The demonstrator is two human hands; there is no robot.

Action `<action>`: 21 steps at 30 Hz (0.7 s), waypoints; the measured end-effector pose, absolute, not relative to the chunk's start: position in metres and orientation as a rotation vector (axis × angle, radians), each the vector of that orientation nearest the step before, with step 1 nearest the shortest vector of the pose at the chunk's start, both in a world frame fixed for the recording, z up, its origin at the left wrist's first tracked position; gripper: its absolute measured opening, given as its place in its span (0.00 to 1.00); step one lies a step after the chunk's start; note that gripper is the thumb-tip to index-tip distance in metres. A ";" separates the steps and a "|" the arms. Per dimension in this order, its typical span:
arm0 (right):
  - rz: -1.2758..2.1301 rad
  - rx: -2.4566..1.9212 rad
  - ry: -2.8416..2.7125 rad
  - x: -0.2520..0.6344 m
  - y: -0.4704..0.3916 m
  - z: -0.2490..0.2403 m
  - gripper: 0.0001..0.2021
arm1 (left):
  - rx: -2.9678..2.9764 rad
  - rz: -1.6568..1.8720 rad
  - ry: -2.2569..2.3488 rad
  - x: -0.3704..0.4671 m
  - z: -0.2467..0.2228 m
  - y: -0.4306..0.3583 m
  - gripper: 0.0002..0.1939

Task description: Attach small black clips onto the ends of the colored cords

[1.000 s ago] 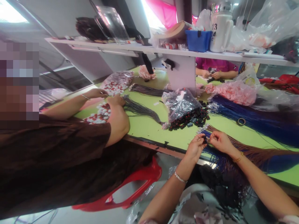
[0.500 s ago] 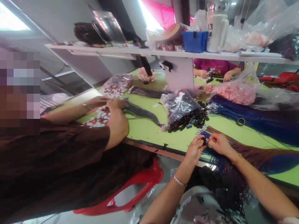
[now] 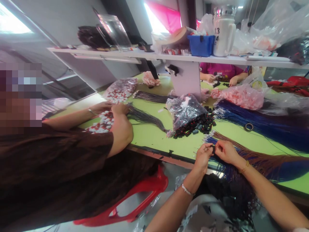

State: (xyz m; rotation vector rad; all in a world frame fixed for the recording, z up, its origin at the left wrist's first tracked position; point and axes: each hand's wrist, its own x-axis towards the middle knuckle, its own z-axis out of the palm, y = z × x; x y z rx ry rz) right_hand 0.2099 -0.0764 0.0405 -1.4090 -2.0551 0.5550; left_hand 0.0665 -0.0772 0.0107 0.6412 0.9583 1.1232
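Note:
My left hand (image 3: 203, 157) is closed on a small black connector (image 3: 212, 150) at the front edge of the green table (image 3: 154, 137). Close to its right, my right hand (image 3: 225, 151) pinches at the same spot; what its fingertips hold is too small to make out. Beneath and beside my hands lie blue wires (image 3: 287, 169) and brown wires (image 3: 265, 157) with pale tips. A pile of black connectors (image 3: 199, 124) spills from a clear plastic bag (image 3: 185, 109) just beyond my hands.
At the left, a co-worker's hands (image 3: 119, 109) are over red and white parts (image 3: 102, 124). A red chair (image 3: 145, 190) stands below the table edge. Across the back runs a shelf (image 3: 154, 56) with a blue bin (image 3: 201, 45). Another person sits opposite. A tape roll (image 3: 248, 127) lies right.
My hands have come slightly closer together, and the black connector is now more hidden between my fingers. The co-worker's hands have hardly moved.

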 end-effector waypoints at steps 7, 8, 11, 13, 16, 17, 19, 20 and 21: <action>0.935 -1.430 -1.803 0.233 -0.063 0.054 0.13 | 1.279 1.328 1.009 0.072 0.043 -0.120 0.10; 0.960 -1.437 -1.807 0.236 -0.061 0.056 0.14 | 1.483 1.275 0.904 0.074 0.047 -0.131 0.10; 0.944 -1.403 -2.012 0.236 -0.060 0.058 0.11 | 1.995 0.931 0.505 0.082 0.055 -0.159 0.16; 0.833 -1.395 -2.206 0.228 -0.063 0.058 0.10 | 2.188 0.813 0.398 0.088 0.058 -0.169 0.21; 0.555 -1.501 -2.383 0.214 -0.069 0.055 0.10 | 2.273 0.851 0.405 0.088 0.062 -0.169 0.26; 0.467 -1.552 -2.408 0.210 -0.071 0.054 0.11 | 2.250 0.874 0.415 0.086 0.063 -0.168 0.26; 0.328 -1.641 -2.437 0.206 -0.072 0.052 0.11 | 2.141 0.899 0.449 0.077 0.065 -0.164 0.24; 0.282 -1.666 -2.446 0.206 -0.072 0.051 0.12 | 2.067 0.901 0.480 0.072 0.065 -0.162 0.23; 0.253 -1.672 -2.452 0.208 -0.072 0.049 0.12 | 1.985 0.904 0.520 0.067 0.065 -0.159 0.22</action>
